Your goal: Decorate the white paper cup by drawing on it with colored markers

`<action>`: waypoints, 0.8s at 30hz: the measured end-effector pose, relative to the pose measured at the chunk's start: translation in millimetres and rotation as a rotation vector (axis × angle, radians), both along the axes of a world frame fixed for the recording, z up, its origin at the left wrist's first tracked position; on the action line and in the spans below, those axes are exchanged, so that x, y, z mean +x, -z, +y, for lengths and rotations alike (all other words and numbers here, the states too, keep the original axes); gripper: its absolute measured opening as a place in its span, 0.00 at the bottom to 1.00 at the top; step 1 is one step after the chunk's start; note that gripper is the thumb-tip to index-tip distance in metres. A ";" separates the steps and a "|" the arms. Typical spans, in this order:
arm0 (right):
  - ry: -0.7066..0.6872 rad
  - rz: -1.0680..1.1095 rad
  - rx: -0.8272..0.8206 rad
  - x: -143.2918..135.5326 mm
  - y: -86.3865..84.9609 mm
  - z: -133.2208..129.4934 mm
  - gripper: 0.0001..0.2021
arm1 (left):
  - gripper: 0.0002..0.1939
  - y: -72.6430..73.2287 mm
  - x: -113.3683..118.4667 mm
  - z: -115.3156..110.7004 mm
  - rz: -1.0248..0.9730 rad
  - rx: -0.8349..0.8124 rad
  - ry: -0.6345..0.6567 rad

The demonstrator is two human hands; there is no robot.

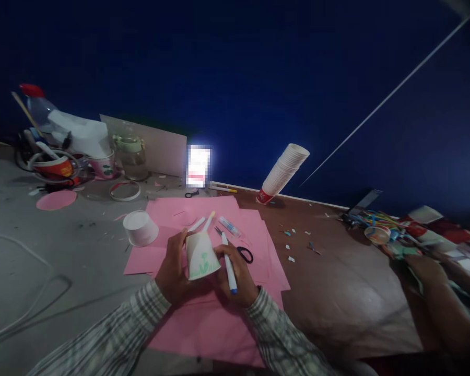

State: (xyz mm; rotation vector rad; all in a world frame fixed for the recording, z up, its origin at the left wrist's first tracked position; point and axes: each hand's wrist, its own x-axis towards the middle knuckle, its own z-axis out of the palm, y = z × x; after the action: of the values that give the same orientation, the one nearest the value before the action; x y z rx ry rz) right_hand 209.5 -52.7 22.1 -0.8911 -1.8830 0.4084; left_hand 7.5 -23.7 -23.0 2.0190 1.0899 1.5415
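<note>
Holding a tapered white paper cup [198, 250] above the pink paper sheets [268, 261], the left hand [173, 266] curls around its side, and I see a green plant drawing [204, 264] on the curved wall. The right hand [238, 270] is closed around a slim white marker [228, 263] with blue end. Below, the flat sheets overlap on the desk [337, 292]; beside this hand lie scissors [245, 255] with rounded black handle.
</note>
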 end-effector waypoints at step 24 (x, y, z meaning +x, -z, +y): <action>0.028 0.544 -0.253 -3.7 4.7 -2.5 0.18 | 0.48 -33.1 11.5 -2.0 0.186 -0.004 0.096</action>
State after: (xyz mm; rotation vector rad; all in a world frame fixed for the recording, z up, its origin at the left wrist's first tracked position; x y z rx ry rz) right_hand 205.8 -55.2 17.3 -0.8620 -1.3356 0.7979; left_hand 19.0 -25.6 10.1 2.2134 1.0439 1.3251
